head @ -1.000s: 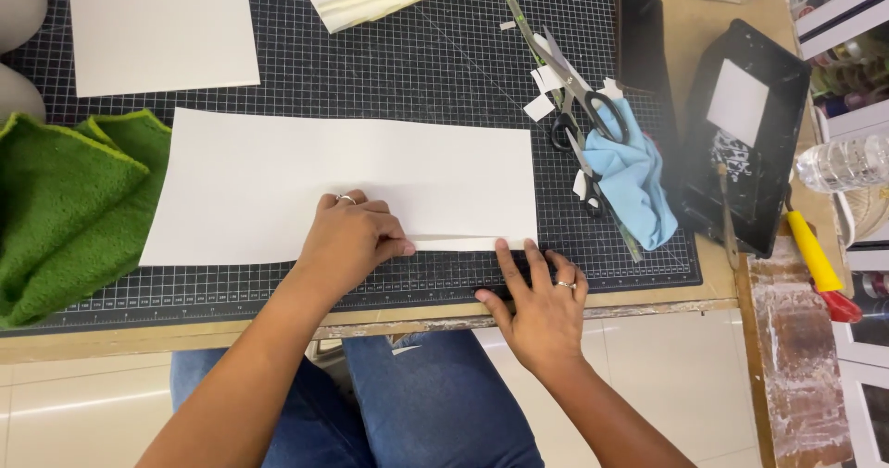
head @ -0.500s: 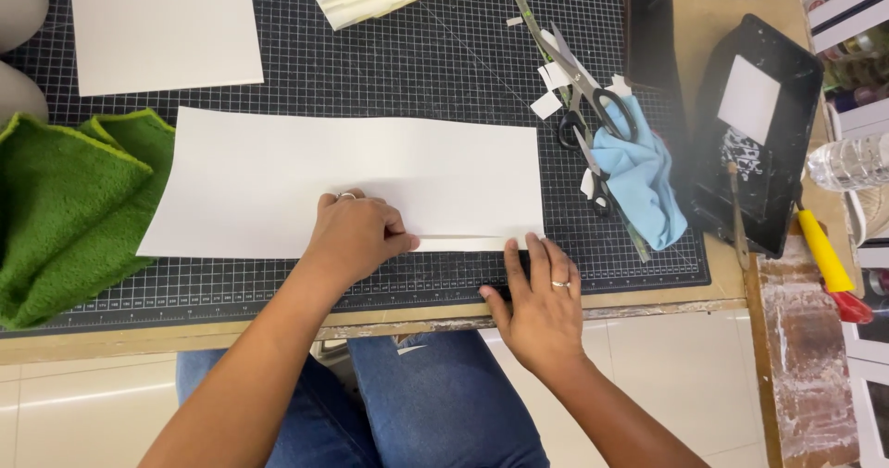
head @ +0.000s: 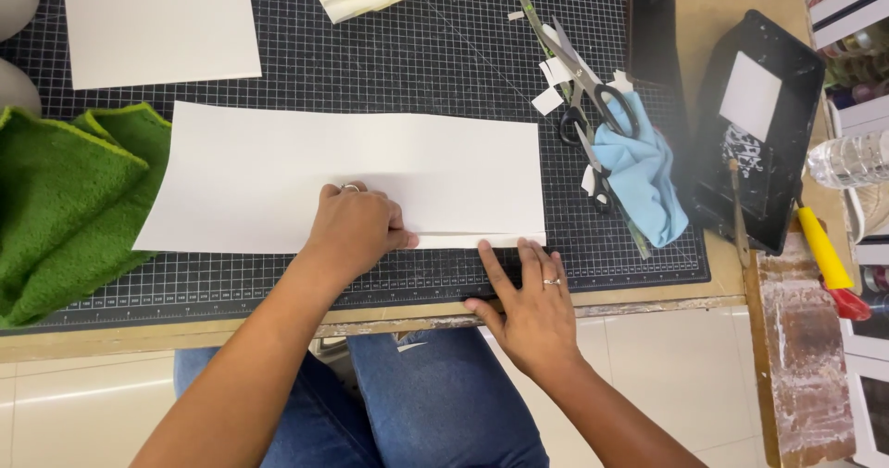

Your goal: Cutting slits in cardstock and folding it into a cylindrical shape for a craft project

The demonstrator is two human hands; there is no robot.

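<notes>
Wooden table (head: 704, 287) under a dark gridded cutting mat (head: 398, 70). On the mat we note a green fuzzy cloth (head: 65, 199) at the left edge, a smaller white sheet (head: 157, 24) at top left, scissors (head: 588, 88) and a blue rag (head: 639, 176) to the right, a black tray (head: 759, 135) beyond them. A long white paper sheet (head: 278, 172) lies flat mid-mat. Our left hand (head: 356, 227) rests knuckles-up on its near edge, fingers curled and pressing down along a fold. Our right hand (head: 532, 306) lies flat and spread on the mat's front edge, fingertips touching the sheet's lower right border, holding nothing.
</notes>
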